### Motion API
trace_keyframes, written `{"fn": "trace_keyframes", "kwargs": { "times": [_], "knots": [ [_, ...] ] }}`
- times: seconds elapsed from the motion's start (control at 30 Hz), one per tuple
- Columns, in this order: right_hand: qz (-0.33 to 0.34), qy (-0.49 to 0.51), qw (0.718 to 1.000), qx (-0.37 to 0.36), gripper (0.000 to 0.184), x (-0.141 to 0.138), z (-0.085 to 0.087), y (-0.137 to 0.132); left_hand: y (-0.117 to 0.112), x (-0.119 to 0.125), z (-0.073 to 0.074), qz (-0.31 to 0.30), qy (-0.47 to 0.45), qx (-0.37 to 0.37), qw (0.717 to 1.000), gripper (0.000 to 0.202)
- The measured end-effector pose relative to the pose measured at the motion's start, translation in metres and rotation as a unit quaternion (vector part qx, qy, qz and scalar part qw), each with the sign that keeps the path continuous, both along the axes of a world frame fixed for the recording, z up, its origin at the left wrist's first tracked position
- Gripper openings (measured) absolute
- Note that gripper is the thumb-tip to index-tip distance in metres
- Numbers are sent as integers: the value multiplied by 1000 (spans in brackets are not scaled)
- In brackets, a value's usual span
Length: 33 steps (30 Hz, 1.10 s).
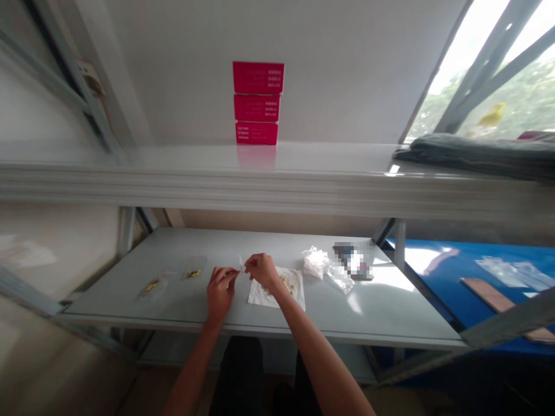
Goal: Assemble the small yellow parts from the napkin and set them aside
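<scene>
Both hands worked over the lower shelf of a grey metal rack, close together near its middle. The right hand had its fingers drawn together in a pinch on a small clear bag, which stood up as a thin pale strip just left of those fingertips. The left hand sat just below and to the left, its fingers curled with the tips up against the bag's lower edge (whether they truly gripped it was too small and blurred to tell). So the bag lay between the two hands, lifted a little off the shelf.

Under the right wrist a white paper sheet lay flat, with a scatter of small yellow pieces on it. To the left of the hands two more clear bags lay flat on the shelf, each with something yellow inside: the nearer bag and the farther bag. To the right of the sheet sat a loose heap of clear bags. On the upper shelf three pink boxes stood stacked against the wall, and a dark folded cloth lay at the far right
</scene>
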State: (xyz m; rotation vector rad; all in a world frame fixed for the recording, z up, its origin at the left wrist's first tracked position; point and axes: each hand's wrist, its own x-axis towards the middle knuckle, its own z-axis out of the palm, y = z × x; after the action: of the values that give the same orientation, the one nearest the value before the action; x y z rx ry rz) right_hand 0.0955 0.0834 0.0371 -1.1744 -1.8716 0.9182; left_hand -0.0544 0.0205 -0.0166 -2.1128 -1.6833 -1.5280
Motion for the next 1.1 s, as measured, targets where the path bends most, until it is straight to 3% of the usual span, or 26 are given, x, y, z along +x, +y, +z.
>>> {"fn": "trace_keyframes", "kwargs": {
  "times": [0.13, 0.33, 0.47, 0.6, 0.83, 0.97, 1.1],
  "knots": [
    [3, 16, 1000, -20, 30, 2, -6, -1, -1, 2, -3, -10, 22, -7, 1000, 27],
    [36, 50, 995, -84, 27, 4, -18, -1, -5, 4, 2, 22, -10, -23, 999, 32],
    [83, 120, 984, -105, 27, 5, -23, -2, -7, 6, 7, -23, -63, -49, 997, 23],
    [90, 113, 986, -82, 21, 1, -22, -6, -6, 7, 7, -50, -99, -87, 990, 23],
    [62, -7, 998, 7, 19, 1, -16, -13, 0, 2, 1, -74, -138, -107, 982, 24],
    [53, -13, 998, 33, 17, -1, -18, -14, 0, 0, -1, -57, -141, -101, 983, 20],
    [29, -20, 997, 64, 18, -7, -19, -15, 0, 1, -2, -2, -90, -95, 991, 16]
  ]
}}
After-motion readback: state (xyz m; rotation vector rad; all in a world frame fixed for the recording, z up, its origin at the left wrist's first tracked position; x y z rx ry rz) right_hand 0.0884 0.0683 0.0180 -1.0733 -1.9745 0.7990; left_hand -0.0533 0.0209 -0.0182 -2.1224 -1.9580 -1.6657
